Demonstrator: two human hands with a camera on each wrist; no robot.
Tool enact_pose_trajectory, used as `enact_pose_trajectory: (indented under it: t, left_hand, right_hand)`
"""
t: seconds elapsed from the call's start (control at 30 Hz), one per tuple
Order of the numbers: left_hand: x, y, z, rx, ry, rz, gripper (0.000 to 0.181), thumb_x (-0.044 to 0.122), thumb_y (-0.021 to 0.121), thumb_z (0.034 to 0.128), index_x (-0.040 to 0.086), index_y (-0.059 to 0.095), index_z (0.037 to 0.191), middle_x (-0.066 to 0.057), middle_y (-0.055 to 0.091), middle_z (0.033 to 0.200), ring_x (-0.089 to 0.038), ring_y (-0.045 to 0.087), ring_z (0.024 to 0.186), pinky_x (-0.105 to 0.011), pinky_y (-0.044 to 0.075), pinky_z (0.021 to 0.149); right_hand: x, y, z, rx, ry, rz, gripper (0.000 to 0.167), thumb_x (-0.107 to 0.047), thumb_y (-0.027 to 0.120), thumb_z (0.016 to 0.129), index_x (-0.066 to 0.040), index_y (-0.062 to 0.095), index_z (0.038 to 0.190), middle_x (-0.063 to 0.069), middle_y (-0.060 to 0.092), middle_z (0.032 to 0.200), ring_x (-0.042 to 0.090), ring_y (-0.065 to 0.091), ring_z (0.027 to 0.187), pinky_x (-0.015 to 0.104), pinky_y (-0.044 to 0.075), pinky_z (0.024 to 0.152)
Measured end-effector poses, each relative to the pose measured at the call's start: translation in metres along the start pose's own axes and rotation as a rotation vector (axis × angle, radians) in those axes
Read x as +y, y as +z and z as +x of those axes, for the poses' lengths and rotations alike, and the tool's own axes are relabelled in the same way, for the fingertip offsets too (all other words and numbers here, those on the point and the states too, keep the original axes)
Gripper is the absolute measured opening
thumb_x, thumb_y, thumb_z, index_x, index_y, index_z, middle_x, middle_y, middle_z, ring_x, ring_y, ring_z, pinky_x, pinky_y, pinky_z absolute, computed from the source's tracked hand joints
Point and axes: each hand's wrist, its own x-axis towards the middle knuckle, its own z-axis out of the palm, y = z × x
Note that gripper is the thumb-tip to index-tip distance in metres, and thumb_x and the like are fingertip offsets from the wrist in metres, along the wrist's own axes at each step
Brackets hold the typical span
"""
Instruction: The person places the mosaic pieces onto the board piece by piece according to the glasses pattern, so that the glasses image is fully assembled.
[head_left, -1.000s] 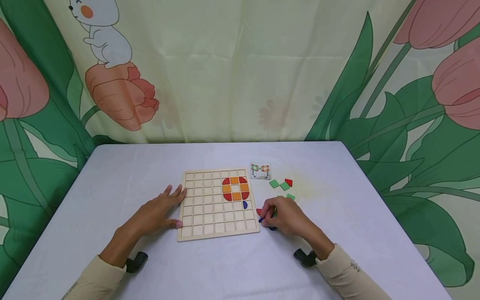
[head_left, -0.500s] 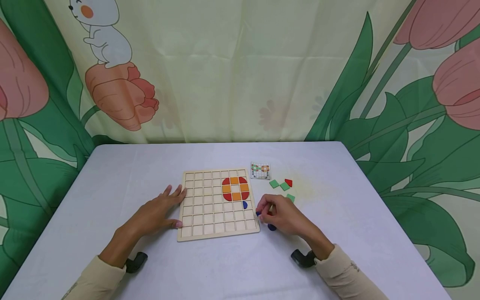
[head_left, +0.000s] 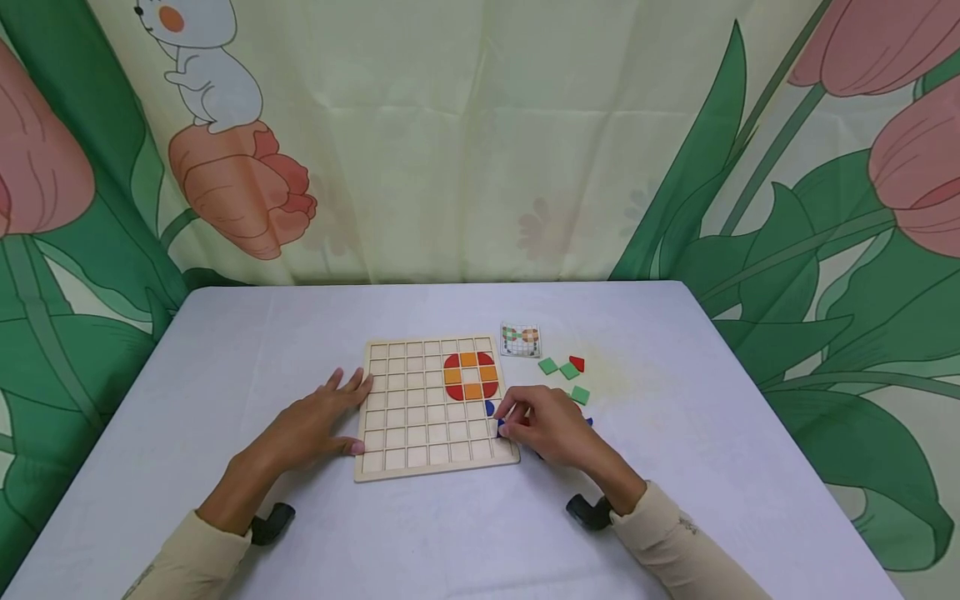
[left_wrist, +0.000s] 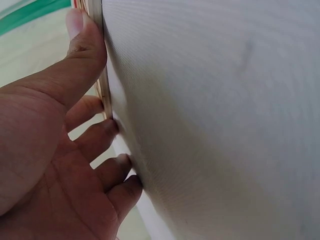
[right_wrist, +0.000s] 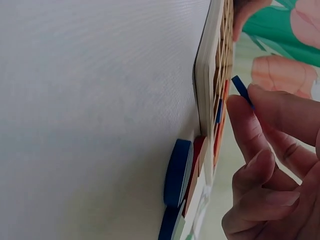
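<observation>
A wooden grid board (head_left: 416,437) lies on the table. My left hand (head_left: 318,425) rests at its left edge with extended fingers, thumb against the frame, as the left wrist view also shows. Over the board's right edge, my right hand (head_left: 551,427) pinches a small blue piece (right_wrist: 242,91) between thumb and index finger. The piece is tilted and held above the board. Red quarter-round pieces (head_left: 487,360) and orange squares (head_left: 468,360) form a ring in the upper right cells. Just below that ring sits a blue half-round piece (head_left: 490,408).
Right of the board lie green tiles (head_left: 581,395) and a red piece (head_left: 576,364). A small pattern card (head_left: 521,341) is by the upper right corner. In the right wrist view, loose blue (right_wrist: 176,172) and red (right_wrist: 194,165) pieces lie beside the board.
My right hand has picked up the blue piece from the loose ones and carried it left, over the board's right edge. My left hand stays in place.
</observation>
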Motion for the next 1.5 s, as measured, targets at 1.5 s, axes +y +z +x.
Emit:
enact_pose_trajectory:
  t: [1.5]
  left_hand:
    - [0.002, -0.001, 0.000, 0.003, -0.007, -0.004, 0.105, 0.038, 0.089, 0.0796, 0.010, 0.036, 0.166, -0.017, 0.028, 0.173, -0.055, 0.020, 0.160, -0.076, 0.035, 0.116]
  right_hand:
    - [-0.005, 0.005, 0.006, 0.037, 0.063, -0.022, 0.016, -0.011, 0.086, 0.088, -0.023, 0.075, 0.086, -0.009, 0.066, 0.076, 0.013, 0.060, 0.076, 0.029, 0.049, 0.065]
